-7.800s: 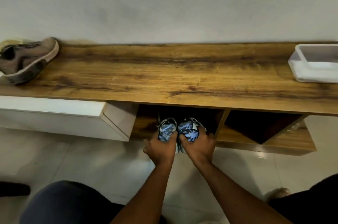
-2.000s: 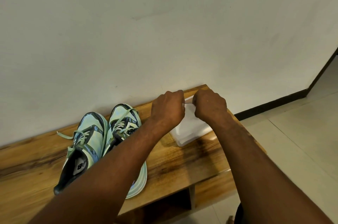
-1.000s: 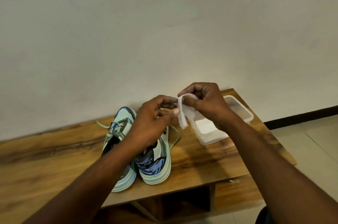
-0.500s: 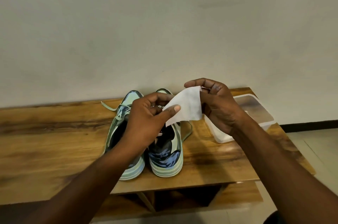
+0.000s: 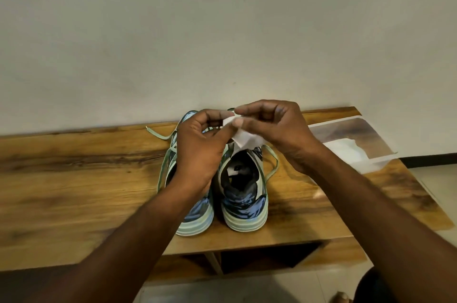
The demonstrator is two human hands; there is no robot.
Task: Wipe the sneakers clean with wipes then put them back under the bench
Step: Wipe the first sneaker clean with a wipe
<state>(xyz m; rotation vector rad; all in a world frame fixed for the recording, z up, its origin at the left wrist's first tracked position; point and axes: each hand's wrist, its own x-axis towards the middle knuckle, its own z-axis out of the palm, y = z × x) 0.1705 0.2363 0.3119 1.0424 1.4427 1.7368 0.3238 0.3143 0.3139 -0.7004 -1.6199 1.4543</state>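
Two mint-green and blue sneakers stand side by side on the wooden bench [image 5: 74, 179], heels toward me. The right sneaker [image 5: 243, 194] shows fully; the left sneaker [image 5: 195, 216] is mostly hidden behind my left wrist. Above them I hold a white wipe [image 5: 243, 138] between both hands. My left hand [image 5: 200, 151] pinches its left corner with thumb and forefinger, and my right hand [image 5: 277, 129] pinches its top edge while the rest hangs under my palm.
A clear plastic wipe container [image 5: 356, 144] sits open at the bench's right end, with white wipes inside. A plain wall rises just behind the bench. Open cubbies [image 5: 267, 258] lie under the bench top. Tiled floor shows at the lower right.
The wipe was spread out flat between my hands half a second ago; now my hands have come together and the wipe is bunched smaller. The view has dropped slightly toward the sneakers.
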